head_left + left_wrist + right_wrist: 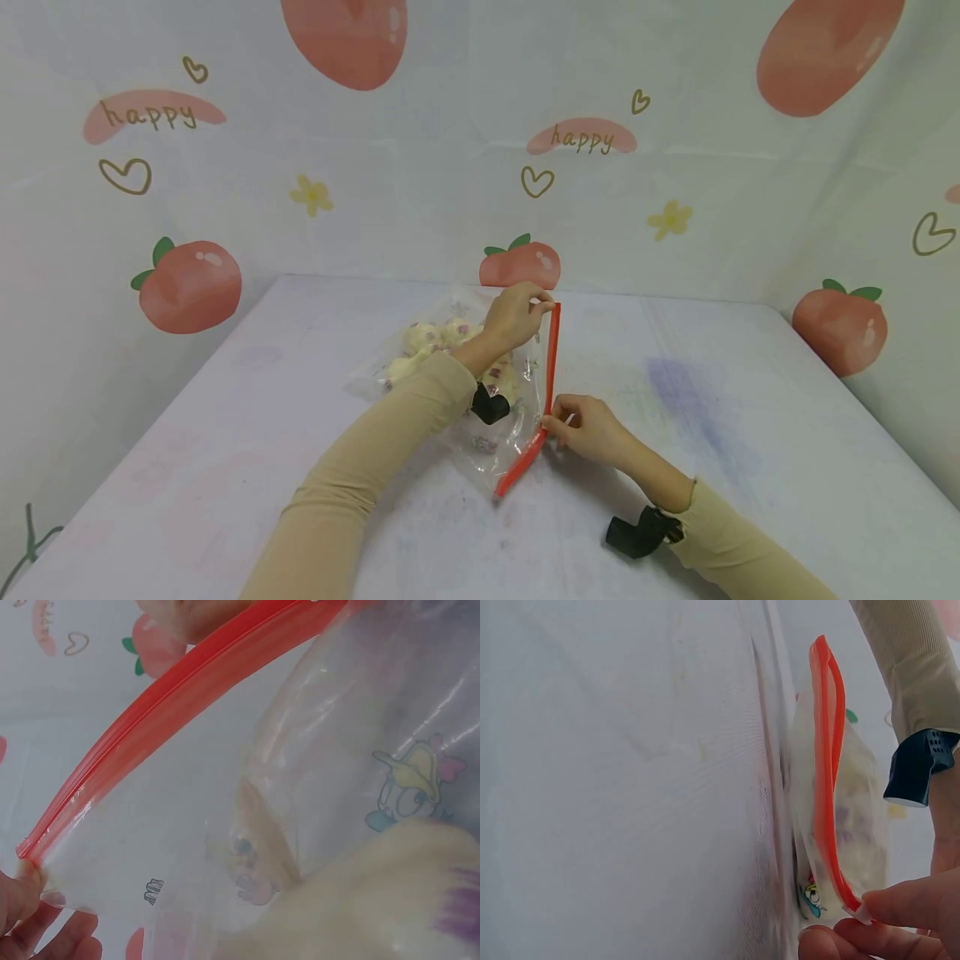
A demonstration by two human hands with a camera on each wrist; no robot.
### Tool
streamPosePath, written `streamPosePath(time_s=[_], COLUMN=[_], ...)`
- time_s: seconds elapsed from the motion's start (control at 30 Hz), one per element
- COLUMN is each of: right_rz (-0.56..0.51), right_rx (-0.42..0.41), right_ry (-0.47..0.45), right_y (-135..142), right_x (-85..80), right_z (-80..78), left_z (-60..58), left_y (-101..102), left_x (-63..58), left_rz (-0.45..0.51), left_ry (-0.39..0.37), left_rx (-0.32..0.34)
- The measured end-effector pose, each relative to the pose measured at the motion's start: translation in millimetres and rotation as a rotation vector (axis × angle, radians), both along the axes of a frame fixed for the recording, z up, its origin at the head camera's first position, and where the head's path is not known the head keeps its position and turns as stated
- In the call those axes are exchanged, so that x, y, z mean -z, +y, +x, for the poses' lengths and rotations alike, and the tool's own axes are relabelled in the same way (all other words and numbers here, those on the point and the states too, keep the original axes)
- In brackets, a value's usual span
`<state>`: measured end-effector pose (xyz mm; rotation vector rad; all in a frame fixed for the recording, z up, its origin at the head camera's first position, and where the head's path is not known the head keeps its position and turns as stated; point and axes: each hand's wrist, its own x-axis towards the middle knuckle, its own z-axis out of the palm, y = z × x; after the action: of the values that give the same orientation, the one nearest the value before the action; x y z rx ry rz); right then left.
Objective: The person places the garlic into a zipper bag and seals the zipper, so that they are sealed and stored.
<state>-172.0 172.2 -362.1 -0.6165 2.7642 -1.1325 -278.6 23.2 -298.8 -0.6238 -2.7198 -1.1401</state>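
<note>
A clear zip bag (517, 433) with a red zip strip (553, 350) lies on the table, its zip side raised. Inside are cream-coloured lumps (423, 337) with purple patches; their kind is unclear through the plastic. My left hand (516, 317) reaches across the bag and pinches the far end of the strip, also seen by the left hand's fingers (49, 922) in the left wrist view. With thumb and fingers, my right hand (592, 429) pinches the strip partway along. The right wrist view shows a small whitish piece (861, 912) at that pinch.
The pale table (225, 500) has a bluish stain (686, 400) on the right. Behind it hangs a white cloth (420, 167) printed with peaches and hearts. Black camera mounts sit on the left wrist (491, 405) and right wrist (641, 533).
</note>
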Motion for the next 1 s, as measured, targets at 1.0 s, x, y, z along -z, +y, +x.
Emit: streamPosePath(time_s=[1.0], right_rz=[-0.019], right_rx=[-0.093], right_ry=[-0.061], right_y=[-8.5], right_x=[-2.3], right_z=[12.2], left_z=[-3.7], left_y=[-5.8], left_x=[-1.5], left_rz=[0.026], left_ry=[0.023], left_rx=[-0.042])
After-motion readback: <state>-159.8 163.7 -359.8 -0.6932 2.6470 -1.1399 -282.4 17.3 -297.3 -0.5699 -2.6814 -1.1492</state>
